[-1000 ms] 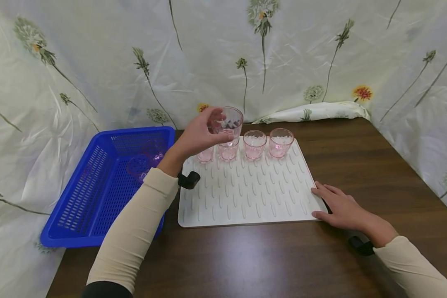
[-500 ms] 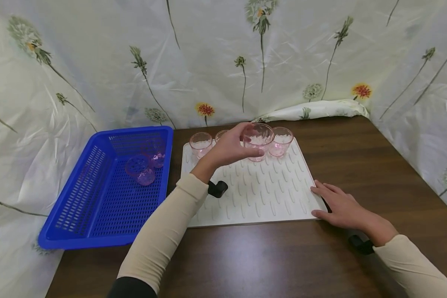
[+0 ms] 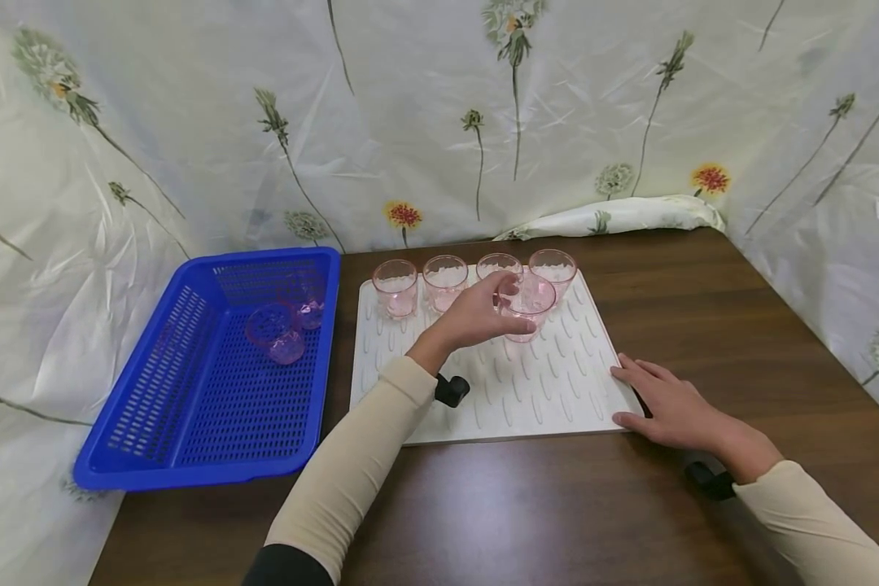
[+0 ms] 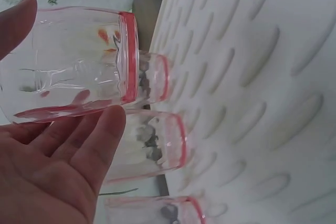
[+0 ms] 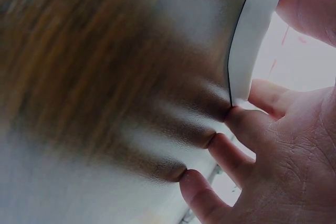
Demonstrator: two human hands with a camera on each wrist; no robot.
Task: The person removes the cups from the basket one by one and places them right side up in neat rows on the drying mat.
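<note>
My left hand (image 3: 474,313) grips a clear pink-tinted drinking glass (image 3: 533,299) from its left side, thumb in front. In the head view this glass is in front of the two right-hand glasses of a row; whether its base touches the white ridged mat (image 3: 476,399) cannot be told. The left wrist view shows the held glass (image 4: 79,61) with a pink band at the end toward the mat. Several matching glasses (image 3: 395,291) line the mat's back edge. My right hand (image 3: 670,407) rests at the mat's right edge, fingers spread, fingertips on the table.
To the left stands a blue perforated basket (image 3: 212,464) with at least two pink glasses (image 3: 287,346) inside. The brown wooden table (image 3: 527,513) extends in front and to the right. A flower-patterned sheet (image 3: 439,163) hangs behind.
My left hand has carried the glass rightward from above the row's left part, then down and toward me, in front of the row. The right hand has stayed at the mat's edge.
</note>
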